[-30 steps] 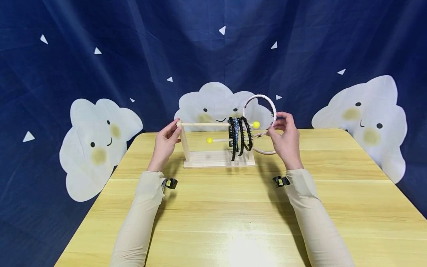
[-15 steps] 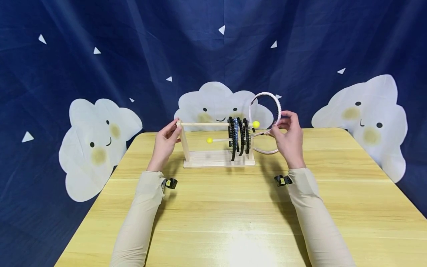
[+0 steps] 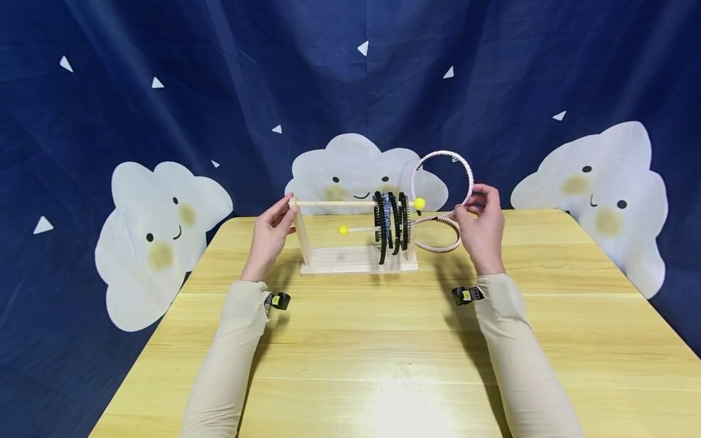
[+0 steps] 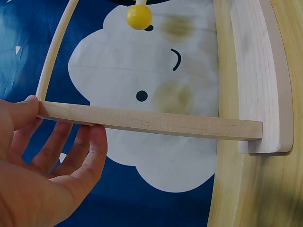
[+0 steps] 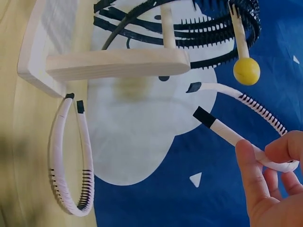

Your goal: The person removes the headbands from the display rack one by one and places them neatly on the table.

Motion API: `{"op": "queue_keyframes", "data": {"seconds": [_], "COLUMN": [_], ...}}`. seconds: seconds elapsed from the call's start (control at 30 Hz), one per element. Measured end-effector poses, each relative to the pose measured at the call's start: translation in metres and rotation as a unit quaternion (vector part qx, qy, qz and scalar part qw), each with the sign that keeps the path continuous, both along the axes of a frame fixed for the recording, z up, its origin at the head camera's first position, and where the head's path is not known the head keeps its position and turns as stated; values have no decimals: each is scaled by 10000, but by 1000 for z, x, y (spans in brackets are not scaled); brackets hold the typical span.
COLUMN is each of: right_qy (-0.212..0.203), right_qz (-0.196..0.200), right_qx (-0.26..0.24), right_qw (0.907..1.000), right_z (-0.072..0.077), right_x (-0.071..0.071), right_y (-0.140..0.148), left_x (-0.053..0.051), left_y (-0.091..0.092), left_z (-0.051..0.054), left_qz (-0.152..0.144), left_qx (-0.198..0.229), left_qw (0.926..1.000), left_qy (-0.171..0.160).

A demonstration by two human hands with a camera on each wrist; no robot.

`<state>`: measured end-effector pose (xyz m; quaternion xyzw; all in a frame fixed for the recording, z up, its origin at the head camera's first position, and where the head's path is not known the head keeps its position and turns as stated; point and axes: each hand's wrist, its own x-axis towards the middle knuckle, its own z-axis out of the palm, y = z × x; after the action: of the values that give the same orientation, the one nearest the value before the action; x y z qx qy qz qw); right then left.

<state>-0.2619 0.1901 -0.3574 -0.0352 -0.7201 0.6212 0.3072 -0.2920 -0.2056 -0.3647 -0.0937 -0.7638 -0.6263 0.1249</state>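
Note:
My left hand (image 3: 269,237) pinches the top of the left post (image 4: 151,122) of a wooden headband rack (image 3: 328,260). My right hand (image 3: 483,228) pinches a pale pink toothed headband (image 5: 227,132) near one of its ends. It is held in the air, apart from the rack and just right of the upper bar's yellow ball (image 3: 419,204). Several black toothed headbands (image 3: 406,225) and a glittery blue one (image 3: 387,213) hang on the upper bar, bunched towards its right end.
Another pale pink headband (image 5: 57,142) lies on the table (image 3: 350,340), beside the rack's right end. A lower bar ends in a second yellow ball (image 3: 343,230). Behind the table hangs a dark blue cloth (image 3: 350,79) with printed clouds.
My right hand has moved to the right with the pink headband, away from the upper bar's end. The rightmost black headband has swung closer to the others. My left hand stays on the post.

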Motion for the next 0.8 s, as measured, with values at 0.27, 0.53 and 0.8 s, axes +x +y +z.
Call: {"op": "queue_keyframes", "data": {"seconds": [0.27,0.53,0.8], "right_qy": [3,9,-262], "right_qz": [141,48,-137], "right_qx": [-1125,-2166,-2651], "right_qw": [9935,9763,9638], "right_z": [-5,-13,-22], "right_x": [-7,-10,-11], "right_y": [17,41,62], "left_x": [2,3,2], "left_y": [1,1,1], "left_z": [1,1,0], "left_qz": [1,7,24], "left_qx": [-1,-25,-51], "left_qw": [10000,10000,10000], "left_qy": [-17,-55,-80]}}
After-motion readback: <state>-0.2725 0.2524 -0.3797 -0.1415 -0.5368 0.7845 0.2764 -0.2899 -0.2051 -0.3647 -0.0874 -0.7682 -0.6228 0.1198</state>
